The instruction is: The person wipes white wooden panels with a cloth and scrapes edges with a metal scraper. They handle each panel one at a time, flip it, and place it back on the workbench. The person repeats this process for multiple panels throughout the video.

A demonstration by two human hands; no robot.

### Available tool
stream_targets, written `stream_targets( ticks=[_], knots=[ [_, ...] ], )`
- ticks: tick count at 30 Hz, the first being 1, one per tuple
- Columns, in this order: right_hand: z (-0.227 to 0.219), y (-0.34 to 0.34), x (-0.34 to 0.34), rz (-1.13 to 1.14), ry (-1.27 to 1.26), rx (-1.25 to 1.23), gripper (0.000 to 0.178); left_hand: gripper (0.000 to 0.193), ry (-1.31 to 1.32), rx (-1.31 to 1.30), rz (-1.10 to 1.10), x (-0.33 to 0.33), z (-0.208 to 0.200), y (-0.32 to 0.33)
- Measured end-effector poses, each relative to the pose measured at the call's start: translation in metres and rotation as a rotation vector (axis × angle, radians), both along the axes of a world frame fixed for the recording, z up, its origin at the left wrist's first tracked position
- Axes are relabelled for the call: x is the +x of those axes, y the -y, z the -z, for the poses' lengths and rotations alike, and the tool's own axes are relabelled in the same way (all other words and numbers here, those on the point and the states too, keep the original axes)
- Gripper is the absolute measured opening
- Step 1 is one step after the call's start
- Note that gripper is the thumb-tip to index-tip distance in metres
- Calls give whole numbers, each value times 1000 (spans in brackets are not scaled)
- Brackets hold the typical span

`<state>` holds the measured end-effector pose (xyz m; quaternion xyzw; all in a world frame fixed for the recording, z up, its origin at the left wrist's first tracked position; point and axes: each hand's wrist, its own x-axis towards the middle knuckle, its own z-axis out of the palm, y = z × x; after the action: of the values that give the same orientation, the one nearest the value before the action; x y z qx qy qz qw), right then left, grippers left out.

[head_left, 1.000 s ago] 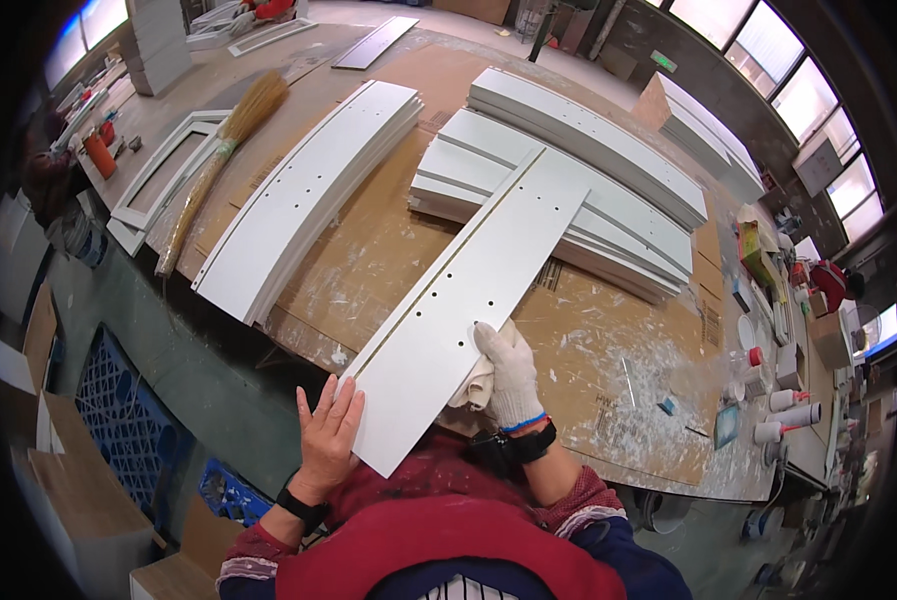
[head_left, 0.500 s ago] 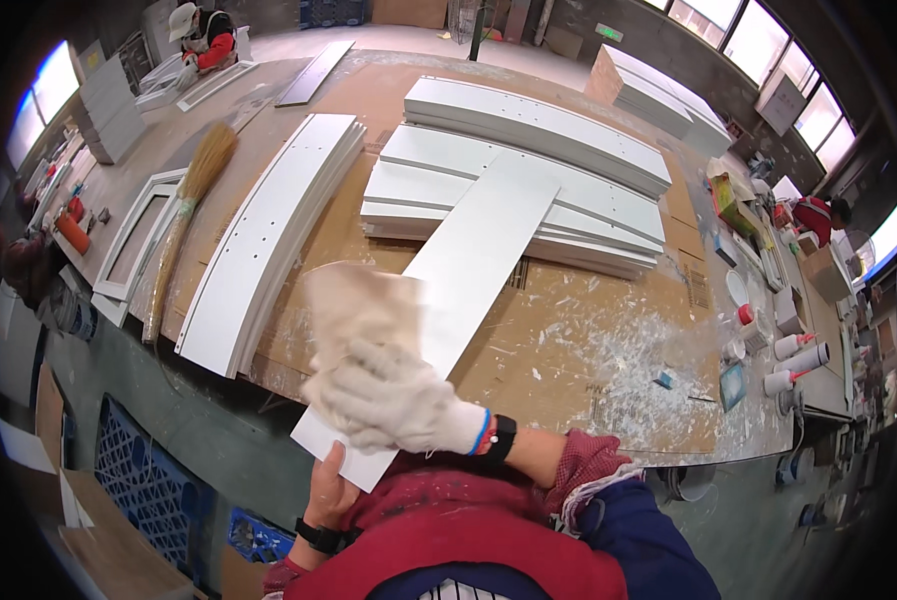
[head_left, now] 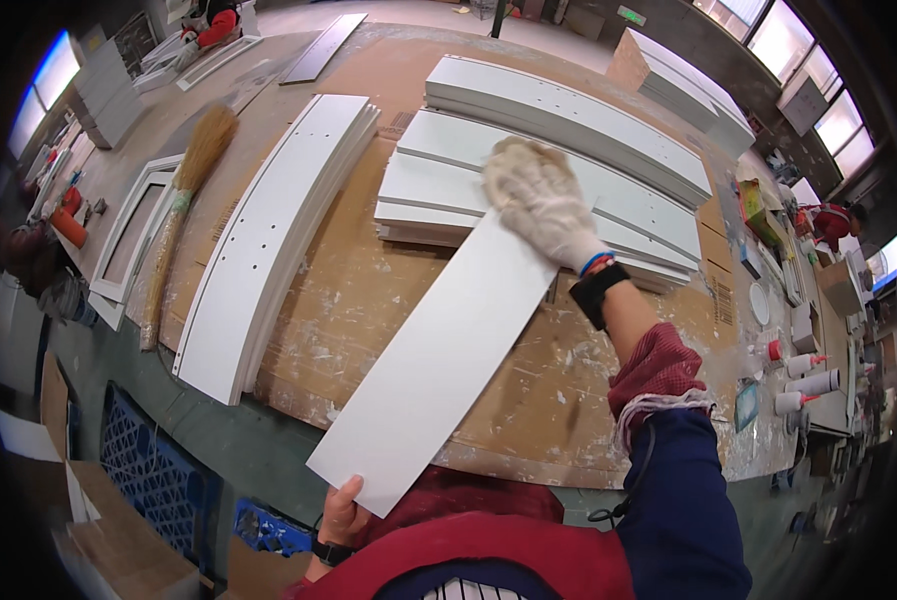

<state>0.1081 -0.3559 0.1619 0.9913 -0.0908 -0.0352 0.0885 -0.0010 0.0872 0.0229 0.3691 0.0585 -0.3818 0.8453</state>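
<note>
A long plain white board (head_left: 438, 360) slants away from me, its far end resting on a stack of white boards (head_left: 433, 185). My bare left hand (head_left: 346, 515) grips its near end, thumb on top and fingers underneath. My right hand (head_left: 546, 200), in an off-white work glove with tan fingertips, presses palm down at the board's far end. Its fingers are bent and close together; whatever lies under them is hidden.
More white boards (head_left: 268, 230) with drilled holes are stacked at left, beside a straw broom (head_left: 183, 215) and white frame (head_left: 133, 235). Another board pile (head_left: 568, 115) lies behind. Glue bottles (head_left: 803, 363) stand at right. A blue plastic crate (head_left: 158, 470) is below the table edge.
My right hand has swept from the board's near end to its far end, uncovering the near part. My left hand keeps its hold there. The whole view has shifted slightly.
</note>
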Motion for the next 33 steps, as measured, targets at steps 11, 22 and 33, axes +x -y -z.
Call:
stream_targets(
  ticks=[11, 22, 33],
  knots=[
    [50, 0, -30, -345, 337, -255, 59, 60, -196, -107, 41, 9, 13, -2],
    [66, 40, -48, -82, 366, -143, 59, 63, -309, -116, 1, 6, 20, -12],
    [78, -91, -91, -11, 728, 165, 56, 62, -200, -37, 93, 0, 4, -16]
  ],
)
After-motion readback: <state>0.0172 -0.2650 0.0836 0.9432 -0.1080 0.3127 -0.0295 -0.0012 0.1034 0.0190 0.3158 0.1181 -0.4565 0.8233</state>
